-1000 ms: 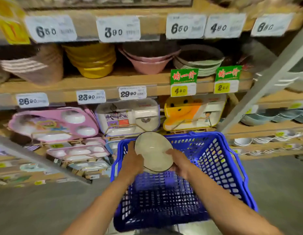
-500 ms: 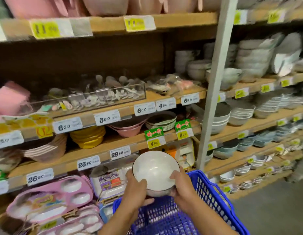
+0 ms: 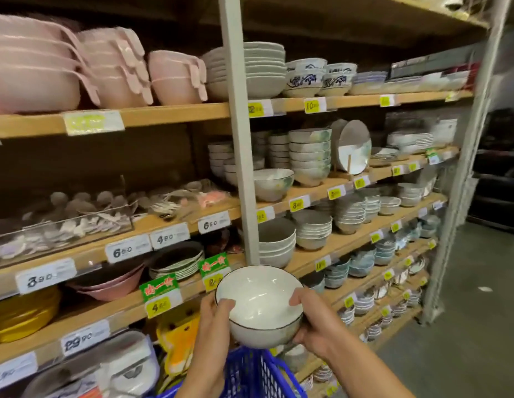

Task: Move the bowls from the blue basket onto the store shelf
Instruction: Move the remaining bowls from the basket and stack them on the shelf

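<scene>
A white bowl with a thin dark rim is held up above the blue basket, whose far rim shows at the bottom of the head view. My left hand grips its left side with the thumb hooked over the rim. My right hand grips the right side the same way. The bowl tilts toward me, its inside showing. It hangs in front of the wooden store shelf, just below a stack of similar grey-white bowls.
A grey upright post divides the shelving. Right of it stand stacks of ceramic bowls and plates; left of it pink tubs, yellow bowls and price tags. A second post stands at the right, with grey floor beyond.
Both hands have lifted the bowl out of the basket and carried it up and to the right. My view has swung up toward the bowl shelves; the basket has dropped to the frame's bottom edge.
</scene>
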Available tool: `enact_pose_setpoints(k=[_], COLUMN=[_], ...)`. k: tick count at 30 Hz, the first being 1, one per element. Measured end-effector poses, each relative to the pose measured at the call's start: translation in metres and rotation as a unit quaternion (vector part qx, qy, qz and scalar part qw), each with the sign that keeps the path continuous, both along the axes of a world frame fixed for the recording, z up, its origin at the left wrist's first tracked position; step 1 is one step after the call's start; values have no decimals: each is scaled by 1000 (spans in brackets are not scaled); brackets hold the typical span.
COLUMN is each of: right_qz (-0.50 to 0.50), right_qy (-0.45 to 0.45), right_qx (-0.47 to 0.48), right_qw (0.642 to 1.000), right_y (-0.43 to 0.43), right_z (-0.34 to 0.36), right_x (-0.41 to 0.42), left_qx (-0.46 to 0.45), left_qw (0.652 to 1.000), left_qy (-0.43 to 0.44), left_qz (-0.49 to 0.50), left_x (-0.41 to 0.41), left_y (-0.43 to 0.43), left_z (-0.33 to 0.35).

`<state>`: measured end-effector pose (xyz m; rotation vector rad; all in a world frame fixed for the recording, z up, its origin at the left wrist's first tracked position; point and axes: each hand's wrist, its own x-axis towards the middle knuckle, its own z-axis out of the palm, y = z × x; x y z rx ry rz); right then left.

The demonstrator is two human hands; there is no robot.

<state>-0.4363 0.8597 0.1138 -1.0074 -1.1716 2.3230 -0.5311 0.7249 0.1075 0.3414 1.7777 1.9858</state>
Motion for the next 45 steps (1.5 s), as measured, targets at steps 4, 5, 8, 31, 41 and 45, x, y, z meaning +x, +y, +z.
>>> enact_pose_setpoints(k=[4,5,8,31,41,45], right_qz=[0,-2,-23,-25,131,215], right_qy=[-7,-12,-21,20,74,100], right_qx=[32,38,47,87,139,166], right_qw=[999,999,998,996,979,957], right_y=[59,74,111,332,387,396], right_z=[17,20,27,53,78,92], right_x=[47,58,85,71,23,-7], left_qx=[47,60,92,126,142,169], left_qw=[999,998,995,992,980,965], left_qy=[4,0,-16,-15,-33,-5], left_qz=[-17,-15,-19,22,134,198], left_x=[35,45,73,60,24,14], left_y=[61,77,123,354,382,376], left_z=[5,6,9,47,69,86])
